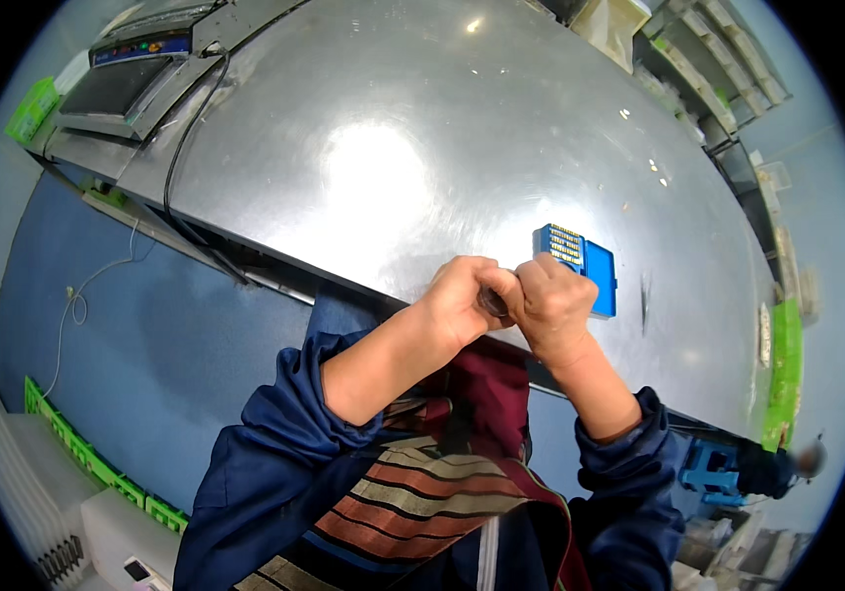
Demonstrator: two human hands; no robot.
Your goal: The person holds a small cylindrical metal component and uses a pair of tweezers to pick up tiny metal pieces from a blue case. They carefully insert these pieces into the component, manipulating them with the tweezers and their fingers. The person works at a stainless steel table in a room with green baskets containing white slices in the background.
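Both hands meet close together over the near edge of the metal table. My left hand (460, 300) is closed around a dark, rounded object (491, 301); only its end shows, so its kind is unclear. Pressed up against it, my right hand (555, 303) is curled into a fist, and whatever its fingers hold is hidden. Just beyond the right hand lies an opened blue case (600, 264). Rows of small metal bits (565, 242) stand in its left half, and the right hand covers part of the case.
A metal table (343, 98) spans the view. At its far left stands a machine with a dark flat top (117, 89), its black cable (181, 148) hanging over the edge. Small pale scraps lie at the right. A green strip (785, 364) borders the right end, near a blue stool (708, 465).
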